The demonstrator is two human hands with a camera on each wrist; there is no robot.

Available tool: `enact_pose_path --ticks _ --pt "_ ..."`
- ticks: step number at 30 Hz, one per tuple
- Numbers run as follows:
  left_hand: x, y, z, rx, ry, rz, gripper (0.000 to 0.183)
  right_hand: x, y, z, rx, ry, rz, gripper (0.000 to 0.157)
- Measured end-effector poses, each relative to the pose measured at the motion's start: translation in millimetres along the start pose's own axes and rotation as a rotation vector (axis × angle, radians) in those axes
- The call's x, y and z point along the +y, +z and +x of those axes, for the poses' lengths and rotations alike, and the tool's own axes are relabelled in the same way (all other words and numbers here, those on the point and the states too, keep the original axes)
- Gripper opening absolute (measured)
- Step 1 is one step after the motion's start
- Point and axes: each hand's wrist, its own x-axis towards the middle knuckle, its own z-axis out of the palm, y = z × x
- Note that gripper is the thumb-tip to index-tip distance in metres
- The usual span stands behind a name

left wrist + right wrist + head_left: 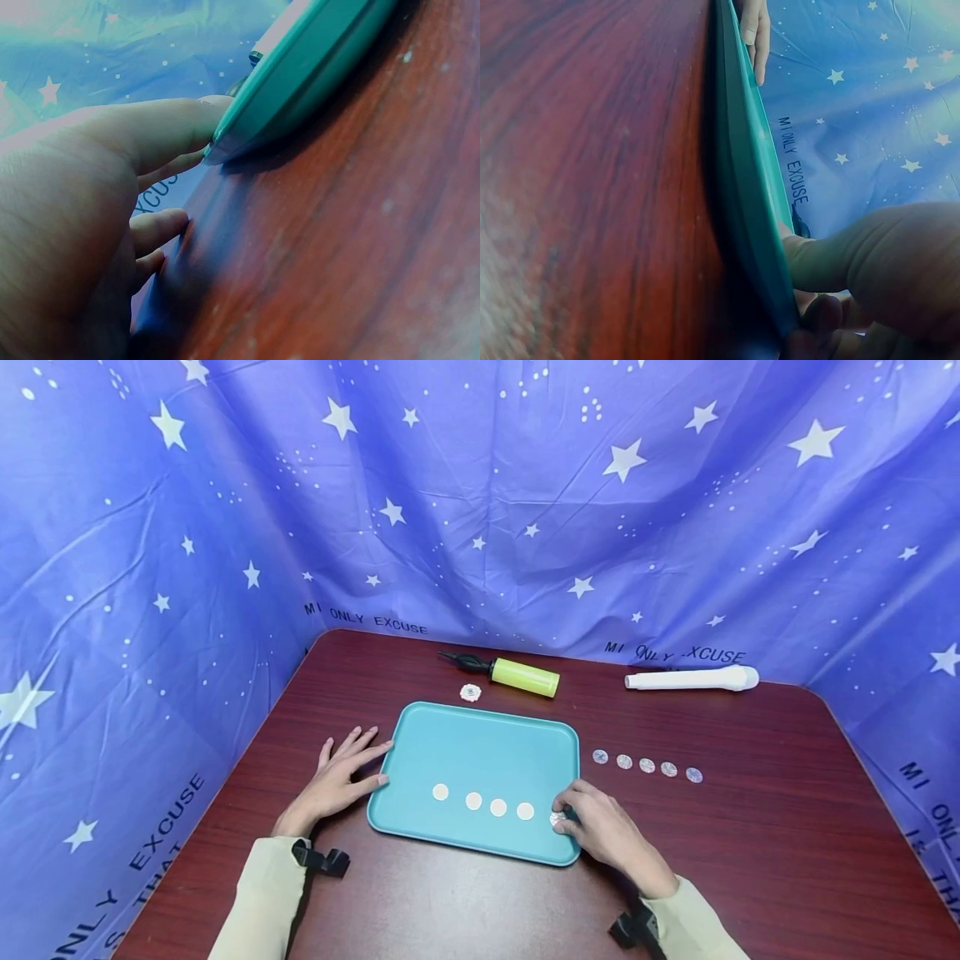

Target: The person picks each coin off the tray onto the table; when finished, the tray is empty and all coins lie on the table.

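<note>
A teal tray (480,739) lies on the table with a row of several plain pale round discs (498,808) along its near half. At the right end of that row, my right hand (603,831) pinches a small round patterned disc (557,817) between thumb and curled fingers, low over the tray. In the right wrist view the thumb (821,262) reaches over the tray's rim, and the disc is hidden. My left hand (337,785) has its fingers spread, with thumb and forefinger resting on the tray's left rim (247,112).
Several blue-and-white patterned discs (647,766) form a row on the table (750,843) right of the tray. Behind the tray lie a scalloped white piece (470,692), a yellow-green hand pump (525,677) with a black nozzle, and a white microphone-shaped object (690,679). Star-printed curtains (480,510) surround the table.
</note>
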Motion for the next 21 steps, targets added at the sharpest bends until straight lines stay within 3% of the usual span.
enact_pose_path --ticks 13,21 --pt "-0.9 0.1 -0.2 -0.002 0.002 -0.004 0.059 -4.9 -1.3 1.7 -0.009 0.063 0.025 0.017" --pt "-1.4 0.3 0.0 -0.002 0.004 -0.005 0.060 -7.4 0.3 1.3 0.038 0.052 0.004 0.013"
